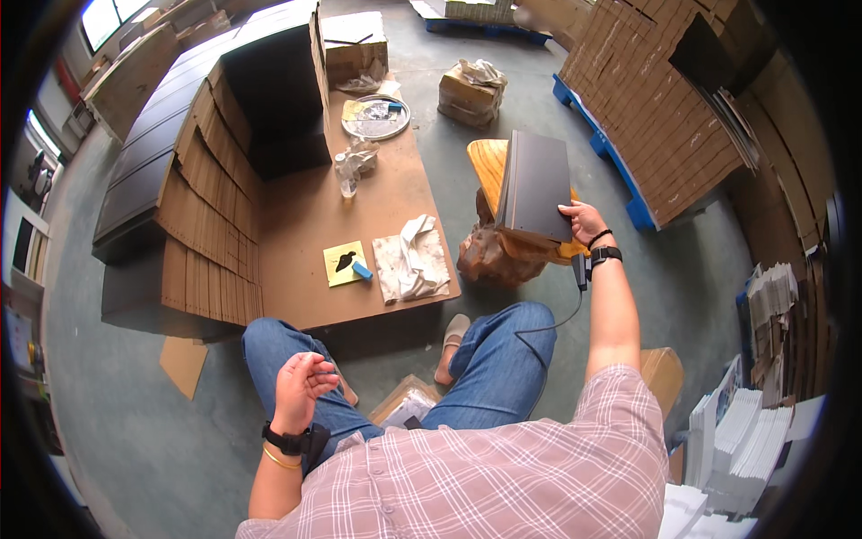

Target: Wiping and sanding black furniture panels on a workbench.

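Out to the right, my right hand (582, 220) pinches the near right edge of a flat dark grey board (543, 184). That board tops a small pile on a yellow-brown wooden stool (487, 163). My left hand (303, 384) hovers above my left thigh, fingers loosely bent and slightly apart, with nothing visible in it. Ahead, on a low brown tabletop (310, 211), lie a crumpled white cloth (415, 260) and a yellow sheet (338, 257) with a black patch. A small blue block (362, 270) rests at that sheet's edge.
A tall row of dark-faced brown boards (215, 216) fills the tabletop's left side. Beyond the cloth are a clear bottle (347, 180) and a round tray (375, 118). Stacked boards (655, 99) stand on a blue pallet (620, 166) at right; white stacks (745, 440) lie nearer.
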{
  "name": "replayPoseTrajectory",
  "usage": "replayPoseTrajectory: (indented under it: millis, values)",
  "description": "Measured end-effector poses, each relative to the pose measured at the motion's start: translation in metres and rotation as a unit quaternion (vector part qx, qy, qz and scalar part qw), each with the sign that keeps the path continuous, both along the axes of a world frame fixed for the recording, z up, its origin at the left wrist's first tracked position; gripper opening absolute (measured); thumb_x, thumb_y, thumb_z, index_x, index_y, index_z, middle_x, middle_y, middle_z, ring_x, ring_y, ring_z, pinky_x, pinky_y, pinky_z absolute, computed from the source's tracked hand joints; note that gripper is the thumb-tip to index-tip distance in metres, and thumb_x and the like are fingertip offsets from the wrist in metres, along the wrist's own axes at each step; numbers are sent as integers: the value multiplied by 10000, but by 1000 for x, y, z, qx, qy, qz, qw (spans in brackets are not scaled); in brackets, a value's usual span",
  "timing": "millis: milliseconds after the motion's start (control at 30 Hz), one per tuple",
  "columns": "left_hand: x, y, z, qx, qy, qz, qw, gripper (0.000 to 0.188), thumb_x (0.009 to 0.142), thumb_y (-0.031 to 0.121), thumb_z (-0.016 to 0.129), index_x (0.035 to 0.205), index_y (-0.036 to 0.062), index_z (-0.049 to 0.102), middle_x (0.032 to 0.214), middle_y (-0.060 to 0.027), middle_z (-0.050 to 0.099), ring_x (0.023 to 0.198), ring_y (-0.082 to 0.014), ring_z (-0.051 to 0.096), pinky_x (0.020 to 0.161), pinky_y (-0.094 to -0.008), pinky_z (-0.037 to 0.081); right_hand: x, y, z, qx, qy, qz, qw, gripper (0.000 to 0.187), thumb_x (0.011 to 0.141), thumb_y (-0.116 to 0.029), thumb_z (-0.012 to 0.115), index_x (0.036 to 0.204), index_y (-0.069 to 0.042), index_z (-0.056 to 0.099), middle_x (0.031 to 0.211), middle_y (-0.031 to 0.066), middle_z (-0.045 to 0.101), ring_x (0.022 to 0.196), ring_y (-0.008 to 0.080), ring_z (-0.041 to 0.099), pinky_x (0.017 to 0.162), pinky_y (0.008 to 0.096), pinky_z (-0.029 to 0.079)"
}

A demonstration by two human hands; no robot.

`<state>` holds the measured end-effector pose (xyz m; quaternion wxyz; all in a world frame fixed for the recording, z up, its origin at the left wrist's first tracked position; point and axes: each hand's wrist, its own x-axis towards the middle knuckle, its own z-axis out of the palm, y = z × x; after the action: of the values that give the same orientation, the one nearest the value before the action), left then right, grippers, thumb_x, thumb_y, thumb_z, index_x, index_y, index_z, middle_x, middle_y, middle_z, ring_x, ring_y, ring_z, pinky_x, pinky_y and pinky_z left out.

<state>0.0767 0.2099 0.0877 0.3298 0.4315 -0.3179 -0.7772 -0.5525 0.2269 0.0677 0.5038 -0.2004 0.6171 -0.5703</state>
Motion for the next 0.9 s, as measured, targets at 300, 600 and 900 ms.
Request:
replayPoseTrajectory:
  millis: [300,600,900]
  values:
    - [10,-18,5,-32,-23,9,999,214,969,224,454,958,44,568,859,-93,666,723,-185,677,657,-295,573,7,-2,0,37,22,-7,999,266,860,-82,611,1113,-11,569,960,53,648,803,113,608,710,202,484]
    - [77,-71,23,-118,-79,111,984,203,957,242,500,976,51,564,862,-78,658,695,-174,667,643,-276,562,5,-9,39,256,389,1,885,847,712,-459,755,1324,24,423,1182,159,568,993,215,570,792,331,469]
    - [136,-124,26,-158,-110,243,951,246,935,241,554,1056,34,496,922,-101,629,831,-202,653,726,-301,553,164,-38,131,-91,306,79,944,253,937,-246,549,1074,-50,628,896,11,639,699,57,568,590,179,426]
